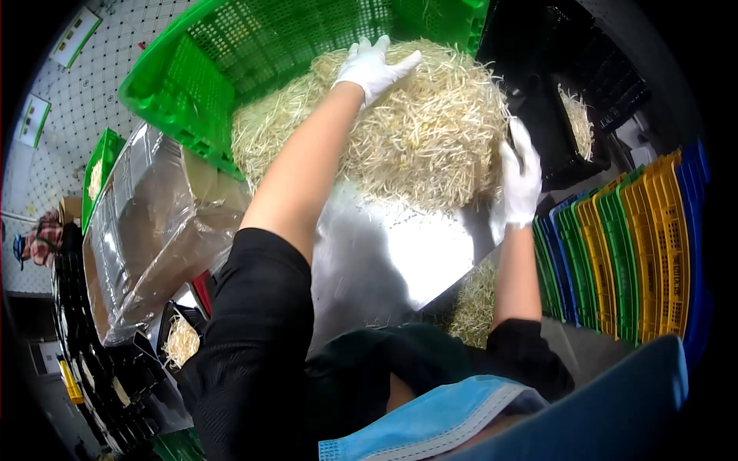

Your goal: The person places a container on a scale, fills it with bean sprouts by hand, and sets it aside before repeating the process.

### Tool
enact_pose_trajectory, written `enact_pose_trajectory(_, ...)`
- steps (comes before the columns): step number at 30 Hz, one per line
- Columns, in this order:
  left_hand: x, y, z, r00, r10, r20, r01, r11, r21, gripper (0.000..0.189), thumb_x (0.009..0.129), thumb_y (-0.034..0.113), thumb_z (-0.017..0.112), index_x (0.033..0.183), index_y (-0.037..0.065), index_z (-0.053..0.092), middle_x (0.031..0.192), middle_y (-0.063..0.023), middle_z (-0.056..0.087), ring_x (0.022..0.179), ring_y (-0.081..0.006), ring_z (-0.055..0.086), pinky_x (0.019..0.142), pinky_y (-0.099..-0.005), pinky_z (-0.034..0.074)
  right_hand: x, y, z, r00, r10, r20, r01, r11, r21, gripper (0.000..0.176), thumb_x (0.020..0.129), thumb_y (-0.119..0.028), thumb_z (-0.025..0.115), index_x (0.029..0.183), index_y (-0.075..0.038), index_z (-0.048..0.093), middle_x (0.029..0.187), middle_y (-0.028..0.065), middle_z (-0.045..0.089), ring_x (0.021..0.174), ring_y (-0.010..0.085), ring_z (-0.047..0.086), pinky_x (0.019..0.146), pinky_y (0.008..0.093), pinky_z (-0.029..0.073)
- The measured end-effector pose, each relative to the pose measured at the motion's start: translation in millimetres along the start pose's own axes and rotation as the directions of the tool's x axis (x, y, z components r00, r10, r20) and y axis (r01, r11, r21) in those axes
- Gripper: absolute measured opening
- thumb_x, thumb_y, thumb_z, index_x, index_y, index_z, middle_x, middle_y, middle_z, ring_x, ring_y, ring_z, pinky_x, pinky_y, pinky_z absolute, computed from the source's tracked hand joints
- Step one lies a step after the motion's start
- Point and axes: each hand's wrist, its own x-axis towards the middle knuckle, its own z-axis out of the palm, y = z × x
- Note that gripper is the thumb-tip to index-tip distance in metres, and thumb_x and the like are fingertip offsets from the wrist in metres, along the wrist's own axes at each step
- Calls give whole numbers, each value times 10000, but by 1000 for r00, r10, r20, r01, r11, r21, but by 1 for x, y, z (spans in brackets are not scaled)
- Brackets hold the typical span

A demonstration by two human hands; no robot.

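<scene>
A big heap of bean sprouts (430,127) spills from a green crate (261,42) onto a shiny metal table (361,269). The crate lies tipped, its perforated inside facing me. My left hand (371,71), in a white glove, rests on top of the heap with the fingers spread. At the heap's right edge is my right hand (521,177), gloved too, its fingers stretched out along the side of the sprouts. Neither hand has closed around anything.
Black crates (553,84) stand at the right, one holding sprouts (576,123). Below them is a row of stacked coloured crates (623,253). A plastic-lined cardboard box (154,223) stands left. More sprouts (475,307) lie below the table edge. A person (44,238) is far left.
</scene>
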Motion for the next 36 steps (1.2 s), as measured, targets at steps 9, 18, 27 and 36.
enact_pose_trajectory(9, -19, 12, 35, 969, 17, 247, -1, 998, -64, 1131, 712, 836, 405, 1460, 19, 176, 1422, -235, 353, 1324, -337, 366, 1141, -493, 48, -43, 128, 21, 710, 703, -24, -475, 504, 721, 608, 917, -443, 518, 1411, -128, 356, 1428, 42, 372, 1308, 203, 336, 1065, 378, 286)
enact_pose_trajectory(18, -127, 22, 39, 991, 78, 105, -7, 835, -551, 818, 804, 537, 568, 1406, 31, 342, 1274, -297, 472, 1193, -379, 484, 1043, -413, 349, -40, 106, 29, 711, 676, 193, -433, 205, 878, 538, 978, -398, 359, 1409, -78, 339, 1407, 84, 410, 1247, 239, 434, 1065, 389, 342)
enact_pose_trajectory(27, -60, -32, 56, 984, 25, 179, 21, 968, -250, 840, 849, 639, 444, 1327, -52, 428, 1397, -276, 360, 1292, -397, 366, 1081, -385, 287, -47, 149, 49, 781, 624, 6, -306, 375, 875, 540, 987, -426, 305, 1403, -84, 349, 1390, 87, 430, 1220, 261, 457, 1049, 391, 363)
enact_pose_trajectory(36, -120, -50, 78, 920, -67, 386, 363, 512, -778, 947, 817, 676, 515, 1433, 0, 269, 1440, -179, 360, 1361, -259, 280, 1108, -357, 207, -83, 126, 83, 811, 577, 98, -308, 279, 910, 641, 952, -552, 275, 1416, -115, 345, 1408, 90, 406, 1237, 292, 428, 1061, 460, 326)
